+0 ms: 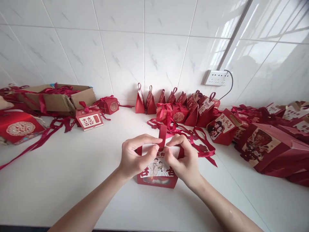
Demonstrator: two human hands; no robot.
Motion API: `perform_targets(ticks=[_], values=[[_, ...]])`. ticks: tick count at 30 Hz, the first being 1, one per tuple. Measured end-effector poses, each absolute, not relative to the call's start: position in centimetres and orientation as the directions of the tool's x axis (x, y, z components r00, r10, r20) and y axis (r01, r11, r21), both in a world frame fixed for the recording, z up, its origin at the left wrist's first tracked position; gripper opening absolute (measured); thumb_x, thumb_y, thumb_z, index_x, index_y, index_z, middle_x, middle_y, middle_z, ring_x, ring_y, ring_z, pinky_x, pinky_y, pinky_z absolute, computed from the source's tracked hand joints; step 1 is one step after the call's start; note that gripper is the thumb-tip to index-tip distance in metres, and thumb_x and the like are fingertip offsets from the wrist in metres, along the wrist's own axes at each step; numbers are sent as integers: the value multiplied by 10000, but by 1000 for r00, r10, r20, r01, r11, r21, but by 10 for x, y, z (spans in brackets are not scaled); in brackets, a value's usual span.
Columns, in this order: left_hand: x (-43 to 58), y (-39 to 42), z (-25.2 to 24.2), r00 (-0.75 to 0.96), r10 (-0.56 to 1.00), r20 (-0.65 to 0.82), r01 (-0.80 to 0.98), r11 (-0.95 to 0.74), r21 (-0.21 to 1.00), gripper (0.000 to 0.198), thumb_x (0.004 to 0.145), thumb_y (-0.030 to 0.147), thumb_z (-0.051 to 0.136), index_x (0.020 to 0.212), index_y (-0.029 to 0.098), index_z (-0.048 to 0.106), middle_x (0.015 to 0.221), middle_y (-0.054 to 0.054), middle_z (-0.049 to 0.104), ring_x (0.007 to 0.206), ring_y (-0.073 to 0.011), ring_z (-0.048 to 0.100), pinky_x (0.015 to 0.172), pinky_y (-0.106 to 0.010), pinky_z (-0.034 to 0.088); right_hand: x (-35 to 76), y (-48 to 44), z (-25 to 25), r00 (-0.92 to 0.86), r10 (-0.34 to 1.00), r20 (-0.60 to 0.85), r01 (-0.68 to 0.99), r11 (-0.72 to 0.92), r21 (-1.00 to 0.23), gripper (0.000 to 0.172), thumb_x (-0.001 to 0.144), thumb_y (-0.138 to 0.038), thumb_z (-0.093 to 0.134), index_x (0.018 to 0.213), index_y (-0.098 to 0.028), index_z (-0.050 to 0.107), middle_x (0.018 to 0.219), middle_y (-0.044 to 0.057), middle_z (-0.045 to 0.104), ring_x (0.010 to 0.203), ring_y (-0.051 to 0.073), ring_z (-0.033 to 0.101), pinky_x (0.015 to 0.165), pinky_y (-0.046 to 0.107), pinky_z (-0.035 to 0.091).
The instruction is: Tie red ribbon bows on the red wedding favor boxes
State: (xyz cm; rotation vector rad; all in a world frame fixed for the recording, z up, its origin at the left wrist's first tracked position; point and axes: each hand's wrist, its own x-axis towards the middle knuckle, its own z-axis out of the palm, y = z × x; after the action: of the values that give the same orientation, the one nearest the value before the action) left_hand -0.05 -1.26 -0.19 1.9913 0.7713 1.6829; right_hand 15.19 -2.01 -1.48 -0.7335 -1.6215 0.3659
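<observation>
Gift box [157, 170] stands upright, lower centre of the frame. Its strap [163, 131] rises lengthwise between left hand [135, 156] and right hand [185, 158], both equally near; the fingers of these 2 pinch the top edge. Ribbon [206, 154] lies right of centre on the worktop [96, 177].

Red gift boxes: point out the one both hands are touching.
The box at front centre, its red strap between the left hand and right hand; the other boxes sit farther back or off to the sides.
</observation>
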Motion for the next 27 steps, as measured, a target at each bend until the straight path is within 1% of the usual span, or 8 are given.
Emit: perform_targets(ticks=[7, 12, 16, 18, 20, 23, 25, 27], values=[[-1, -12, -4, 89, 684, 724, 161, -727, 668, 148, 726, 120, 631, 817, 195, 719, 718, 4, 717, 613, -123, 649, 560, -202, 518, 154, -21, -14, -59, 653, 755, 228, 745, -627, 150, 754, -76, 564, 750, -212, 500, 652, -69, 536, 561, 64, 495, 518, 172, 399], [0, -12, -6, 50, 726, 686, 140, -685, 715, 145, 717, 124, 644, 835, 198, 682, 762, 11, 719, 677, -126, 670, 597, -187, 533, 156, -20, -11, -81, 691, 718, 220, 715, -664, 137, 779, -88, 551, 759, -213, 501, 662, -64, 546, 560, 68, 492, 518, 179, 396], [-1, -11, -8, 68, 713, 698, 117, -700, 704, 108, 740, 130, 614, 822, 192, 648, 767, 8, 702, 691, -123, 665, 616, -187, 532, 161, -21, -14, -132, 652, 747, 216, 754, -620, 79, 823, -156, 543, 840, -221, 502, 731, -33, 538, 632, 96, 505, 579, 218, 426], [-2, -10, -11, 92, 708, 700, 94, -706, 702, 123, 765, 140, 582, 862, 192, 637, 804, -1, 703, 721, -126, 668, 631, -187, 532, 164, -20, -18, -164, 635, 755, 201, 771, -605, 169, 806, -169, 557, 942, -232, 479, 804, -11, 534, 703, 123, 523, 626, 248, 449], [-4, -9, -13, 101, 716, 690, 82, -698, 712, 164, 789, 154, 558, 934, 195, 622, 852, -12, 705, 764, -134, 670, 642, -192, 529, 168, -17, -22, -218, 637, 739, 158, 770, -618, 367, 783, -178, 577, 1097, -247, 401, 854, 3, 527, 754, 148, 536, 650, 276, 470], [-4, -6, -16, 40, 740, 672, 117, -671, 732, 183, 816, 190, 556, 995, 203, 596, 880, -24, 696, 810, -148, 662, 667, -212, 525, 177, -9, -25, -354, 699, 622, 169, 701, -693, 633, 755, -211, 612, 1272, -245, 249, 936, 35, 546, 814, 183, 563, 670, 314, 494], [-3, -3, -18, -20, 757, 653, 135, -645, 752, 201, 824, 225, 571, 1024, 208, 577, 886, -31, 685, 816, -156, 653, 694, -237, 523, 185, -2, -26, -448, 747, 492, 244, 631, -737, 580, 751, -232, 628, 1250, -226, 332, 986, 59, 583, 849, 205, 585, 704, 337, 501], [-2, 1, -21, -37, 788, 615, 104, -609, 787, 281, 832, 270, 575, 1105, 220, 529, 939, -45, 675, 843, -170, 649, 733, -278, 523, 191, 5, -26, -486, 788, 379, 285, 552, -783, 376, 777, -265, 618, 1122, -210, 478, 978, 61, 631, 856, 218, 609, 731, 350, 504]])
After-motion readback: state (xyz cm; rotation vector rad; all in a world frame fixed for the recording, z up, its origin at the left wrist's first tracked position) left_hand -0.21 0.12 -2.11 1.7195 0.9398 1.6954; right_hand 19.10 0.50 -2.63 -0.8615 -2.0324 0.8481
